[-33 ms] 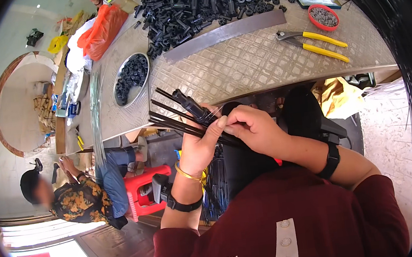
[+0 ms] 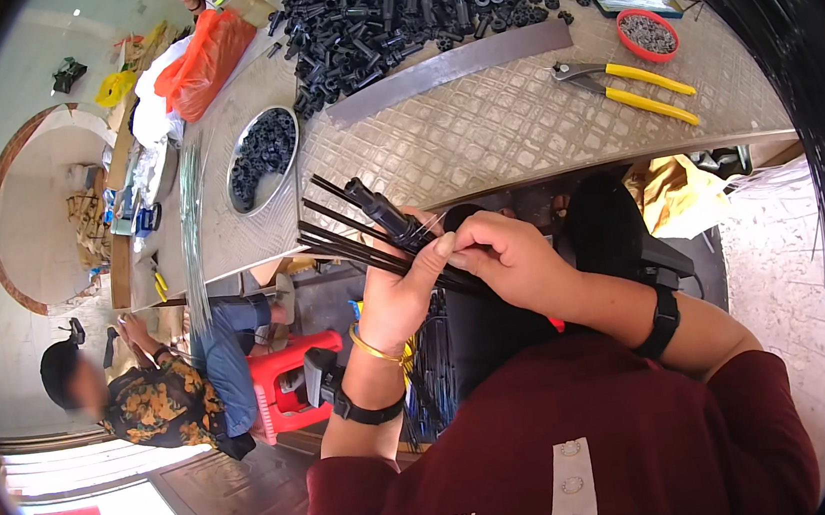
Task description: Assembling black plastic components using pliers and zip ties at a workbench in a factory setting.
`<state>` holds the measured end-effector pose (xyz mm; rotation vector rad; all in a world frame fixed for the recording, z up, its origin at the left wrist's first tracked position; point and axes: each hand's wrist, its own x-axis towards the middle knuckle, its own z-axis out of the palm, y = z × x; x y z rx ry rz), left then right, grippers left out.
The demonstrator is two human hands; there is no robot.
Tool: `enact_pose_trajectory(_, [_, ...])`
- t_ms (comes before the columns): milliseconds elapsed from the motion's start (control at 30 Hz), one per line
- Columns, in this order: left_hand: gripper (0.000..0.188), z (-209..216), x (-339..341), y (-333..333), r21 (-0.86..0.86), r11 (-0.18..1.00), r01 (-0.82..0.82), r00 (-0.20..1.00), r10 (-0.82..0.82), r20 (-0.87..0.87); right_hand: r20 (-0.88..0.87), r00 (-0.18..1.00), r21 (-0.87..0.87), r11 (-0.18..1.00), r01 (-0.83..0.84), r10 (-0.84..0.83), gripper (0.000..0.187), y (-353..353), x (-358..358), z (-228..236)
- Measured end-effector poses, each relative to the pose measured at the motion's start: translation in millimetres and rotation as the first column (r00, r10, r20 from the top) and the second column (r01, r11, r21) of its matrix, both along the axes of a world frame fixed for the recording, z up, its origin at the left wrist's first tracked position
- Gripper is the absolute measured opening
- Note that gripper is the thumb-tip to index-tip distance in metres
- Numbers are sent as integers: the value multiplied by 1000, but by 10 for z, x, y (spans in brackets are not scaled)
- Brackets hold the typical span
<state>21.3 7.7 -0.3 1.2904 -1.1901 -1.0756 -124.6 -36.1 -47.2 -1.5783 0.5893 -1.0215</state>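
Head view: holds thin black rods (image 2: 343,245) and a black plastic tube (image 2: 381,213) in the curled left hand (image 2: 408,276), before the patterned tabletop (image 2: 392,159); pinches the right hand (image 2: 505,258) closed beside it, any contents too small to tell; faces yellow-handled cutters (image 2: 648,79), heaped black parts (image 2: 416,6).

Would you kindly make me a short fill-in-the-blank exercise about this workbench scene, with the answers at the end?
1. The person's left hand grips thin rods coloured ____.
2. On the table, the pliers have handles coloured ____.
3. The small round bowl of grey bits is coloured ____.
4. In the picture, the dish of small black parts lies to the ____ of the pliers.

Missing words: black; yellow; red; left.
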Motion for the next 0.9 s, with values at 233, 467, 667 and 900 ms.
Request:
enact_pose_trajectory(233, [15, 58, -49, -32, 5, 1000, -1, 1000, 1, 29, -10, 996, 281, 956, -80, 87, 13, -57, -15, -33])
enact_pose_trajectory(467, [15, 86, -76, -30, -22, 998, -58, 998, 59, 38, 158, 965, 373, 892, -253, 208, 20, -169, 17, -121])
enact_pose_trajectory(667, [17, 29, -136, -53, -99, 990, -96, 990, 85, -114, 178, 933, 463, 810, -360, 313, 22, -197, -24, -154])
enact_pose_trajectory(900, [16, 84, -129, -77, -96, 994, -48, 998, 43, -48, 114, 978, 451, 868, -205, 172, 25, -153, -23, -159])
